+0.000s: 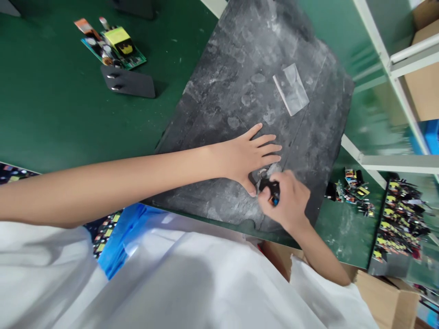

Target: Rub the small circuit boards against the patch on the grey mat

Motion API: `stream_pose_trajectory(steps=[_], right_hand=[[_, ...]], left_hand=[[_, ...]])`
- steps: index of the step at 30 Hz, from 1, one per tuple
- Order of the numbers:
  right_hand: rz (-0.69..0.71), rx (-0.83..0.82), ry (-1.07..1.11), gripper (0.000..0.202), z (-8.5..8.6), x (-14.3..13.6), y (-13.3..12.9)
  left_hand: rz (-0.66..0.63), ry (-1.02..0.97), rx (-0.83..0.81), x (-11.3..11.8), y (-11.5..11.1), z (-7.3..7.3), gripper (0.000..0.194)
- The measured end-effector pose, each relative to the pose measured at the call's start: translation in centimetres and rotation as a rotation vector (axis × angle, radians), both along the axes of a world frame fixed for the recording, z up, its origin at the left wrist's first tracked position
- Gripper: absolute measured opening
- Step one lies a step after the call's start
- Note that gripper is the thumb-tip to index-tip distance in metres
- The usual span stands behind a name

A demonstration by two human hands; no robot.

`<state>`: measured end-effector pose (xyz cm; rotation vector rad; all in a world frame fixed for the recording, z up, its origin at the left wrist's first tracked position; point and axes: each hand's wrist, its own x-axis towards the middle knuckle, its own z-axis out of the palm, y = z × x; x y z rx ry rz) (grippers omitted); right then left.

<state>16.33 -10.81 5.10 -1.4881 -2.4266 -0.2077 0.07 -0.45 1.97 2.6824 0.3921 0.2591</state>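
Observation:
My left hand [252,155] lies with its fingers spread over the worn dark mat [219,91], holding nothing. Just beyond its thumb, my right hand [288,198] is closed around a small black part [273,188] with orange and blue bits showing; the fingers hide much of it. A clear flat plastic piece [292,89] rests on the mat, farther forward than both hands. At the upper left, a circuit board [118,45] with a yellow-wrapped component stands beside a black plate with two metal pins [128,82].
Small circuit assemblies [356,189] lie on the green table [51,105] right of the mat. A tray of many more boards [399,219] sits farther right. White frame bars [398,161] cross the right side. Cardboard boxes [380,297] and a blue bag [120,242] are near the table's front edge.

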Motion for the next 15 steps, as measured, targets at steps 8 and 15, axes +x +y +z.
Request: stream_pose_trajectory(steps=[8,15], right_hand=[[0.03,-0.023,0.021,0.008,-0.26,-0.09,-0.06],[-0.094,0.024,0.042,0.01,-0.15,0.22,0.63]], left_hand=[[0.0,0.007,-0.019,-0.01,0.01,0.15,0.089],[-0.001,-0.004,-0.009,0.06,0.04,-0.06,0.09]])
